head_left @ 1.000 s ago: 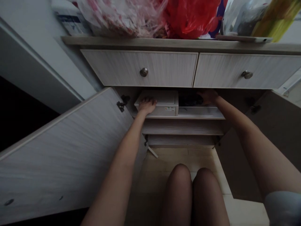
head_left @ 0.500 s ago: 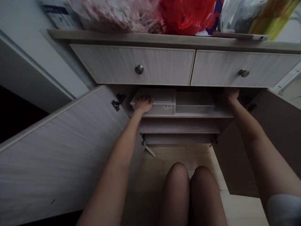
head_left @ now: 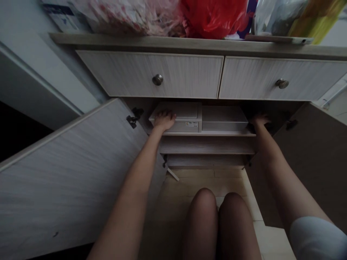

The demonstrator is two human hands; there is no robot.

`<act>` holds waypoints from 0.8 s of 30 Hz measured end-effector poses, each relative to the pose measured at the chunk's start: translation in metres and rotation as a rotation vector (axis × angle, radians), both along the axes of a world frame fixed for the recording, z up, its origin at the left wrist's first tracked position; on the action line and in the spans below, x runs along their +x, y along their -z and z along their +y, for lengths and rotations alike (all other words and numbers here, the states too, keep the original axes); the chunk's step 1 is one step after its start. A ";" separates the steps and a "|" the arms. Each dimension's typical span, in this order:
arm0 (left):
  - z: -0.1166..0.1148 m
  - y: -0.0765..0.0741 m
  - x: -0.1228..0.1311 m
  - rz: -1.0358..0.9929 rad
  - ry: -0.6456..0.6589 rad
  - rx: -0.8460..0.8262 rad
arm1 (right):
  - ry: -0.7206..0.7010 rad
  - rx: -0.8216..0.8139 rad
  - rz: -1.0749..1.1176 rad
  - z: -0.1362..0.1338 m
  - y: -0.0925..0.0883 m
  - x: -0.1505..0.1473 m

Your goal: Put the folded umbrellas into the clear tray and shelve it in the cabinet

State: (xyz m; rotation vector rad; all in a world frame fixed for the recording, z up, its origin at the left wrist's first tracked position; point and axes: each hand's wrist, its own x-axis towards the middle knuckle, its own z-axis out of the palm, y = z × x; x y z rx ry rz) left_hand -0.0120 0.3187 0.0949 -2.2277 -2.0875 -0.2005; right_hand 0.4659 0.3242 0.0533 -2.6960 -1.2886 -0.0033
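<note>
My left hand [head_left: 164, 121] lies with spread fingers on the top front edge of a white plastic box [head_left: 187, 111], which has a small label on its front. The box sits on the upper shelf [head_left: 217, 135] of a cabinet. A second, translucent box [head_left: 224, 117] stands beside it, to the right. My right hand [head_left: 260, 119] reaches in past that box, in the shadowed right end of the shelf. Its fingers appear stretched out over something dark, whose kind I cannot make out.
Both cabinet doors, the left door [head_left: 89, 173] and the right door [head_left: 306, 162], stand swung out beside my arms. Two drawers [head_left: 162, 74] with round knobs are closed above. A red plastic bag [head_left: 214, 18] and other bags crowd the top. My knees [head_left: 204, 209] are below.
My right hand has moved left and down, closer to the translucent box, and more of it shows. My left hand stays on the white box.
</note>
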 end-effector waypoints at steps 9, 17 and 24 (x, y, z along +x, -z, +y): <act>-0.001 -0.002 0.000 -0.001 0.009 0.008 | -0.084 0.195 0.072 -0.019 0.018 -0.018; 0.003 0.001 -0.001 0.009 0.003 0.009 | -0.286 0.179 -0.025 -0.042 0.032 -0.010; 0.001 -0.002 -0.001 -0.004 0.007 -0.012 | -0.315 0.641 0.024 -0.052 0.019 -0.035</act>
